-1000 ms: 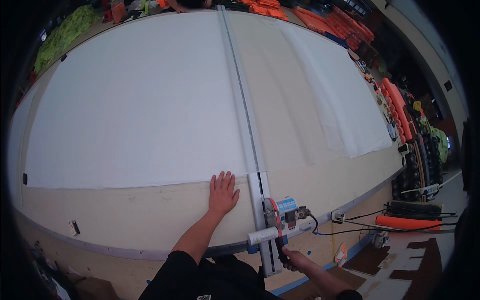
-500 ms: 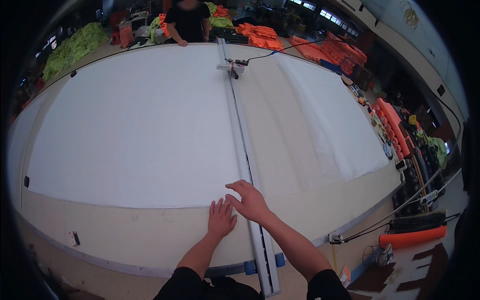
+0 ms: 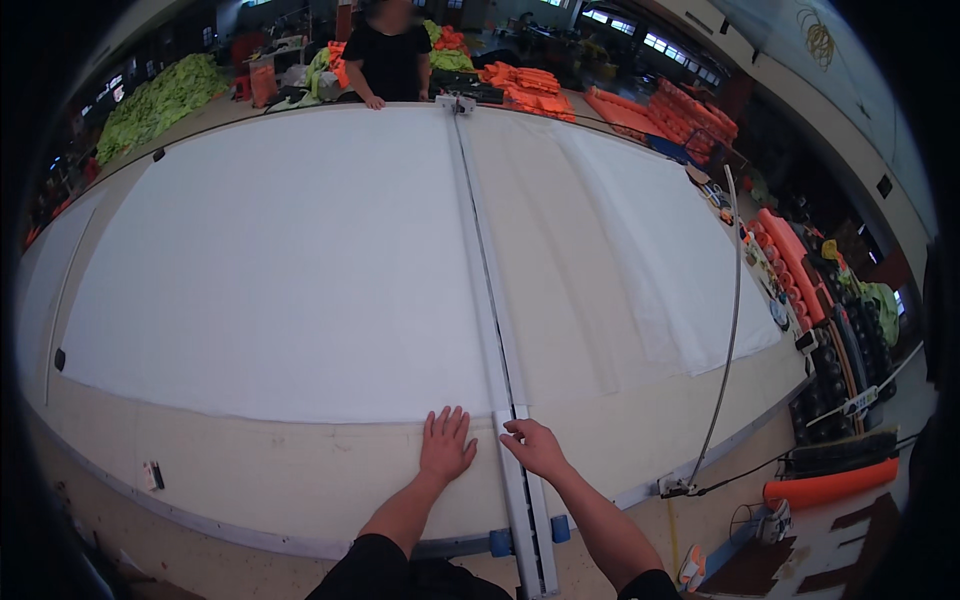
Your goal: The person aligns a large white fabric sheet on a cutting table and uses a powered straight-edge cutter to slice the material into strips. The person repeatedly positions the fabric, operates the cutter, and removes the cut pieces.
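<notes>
White cloth [image 3: 280, 270] lies spread across a large table [image 3: 330, 470]. My left hand [image 3: 448, 447] rests flat at its near edge, fingers stretched out and slightly apart. A long metal rail [image 3: 488, 300] runs from my body to the far side, along the cloth's right border. Over the near part of this rail, my right hand [image 3: 537, 448] has its fingers curled, the fingertips on the rail. A small cutter carriage [image 3: 456, 104] sits at the rail's far end.
A person in black [image 3: 388, 60] stands at the far edge, one hand on the table. More thin white sheeting [image 3: 660, 240] lies at right. A bent rod [image 3: 735, 270] rises from the right near edge. Blue clamps [image 3: 501, 543] flank the rail; a small box [image 3: 152, 475] lies near left.
The cutter carriage has gone to the far end of the rail. My right hand has drawn back toward me onto the rail, its fingers curling. The rod at right now stands upright.
</notes>
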### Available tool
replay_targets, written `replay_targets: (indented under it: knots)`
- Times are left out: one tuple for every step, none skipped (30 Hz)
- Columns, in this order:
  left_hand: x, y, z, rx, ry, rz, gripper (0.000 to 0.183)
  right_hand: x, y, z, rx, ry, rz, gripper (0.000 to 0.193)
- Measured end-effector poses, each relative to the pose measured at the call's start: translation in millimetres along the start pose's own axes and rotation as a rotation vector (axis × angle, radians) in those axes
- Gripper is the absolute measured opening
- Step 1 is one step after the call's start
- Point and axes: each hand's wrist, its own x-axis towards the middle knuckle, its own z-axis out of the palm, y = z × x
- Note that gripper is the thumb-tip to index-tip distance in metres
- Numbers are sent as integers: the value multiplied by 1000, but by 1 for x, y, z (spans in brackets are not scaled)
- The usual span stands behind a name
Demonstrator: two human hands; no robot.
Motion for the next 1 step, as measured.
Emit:
replay_targets:
  knots:
    - [3,-2,0,-3,1,4,63,2,-1,-1,-2,4,2,39]
